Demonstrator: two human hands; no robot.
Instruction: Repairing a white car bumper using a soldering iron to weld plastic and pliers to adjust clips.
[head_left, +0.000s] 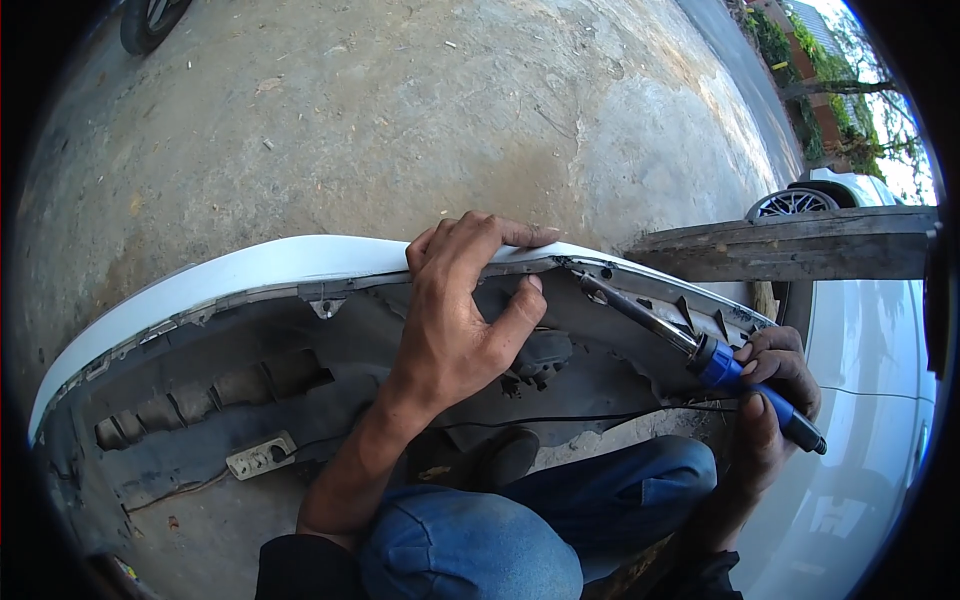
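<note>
A white car bumper [260, 262] lies across in front of me, its dark inner side toward me. My left hand [448, 320] pinches its upper edge near the middle, fingers over the white outside and thumb on the inner lip. In my right hand [762, 428] is a soldering iron [716, 362] with a blue handle and metal shaft, held closed in the fingers. Its tip meets the inner lip just right of my left fingers, beside a dark, rough spot. Whether the tip presses into the plastic cannot be made out.
A socket strip [262, 456] rests inside the bumper at the left, with a black cable [590, 417] running rightward. My bent knees [470, 545] are close below. At the right are a wooden beam [790, 245] and a white car [860, 340]. A tyre [150, 25] stands far left.
</note>
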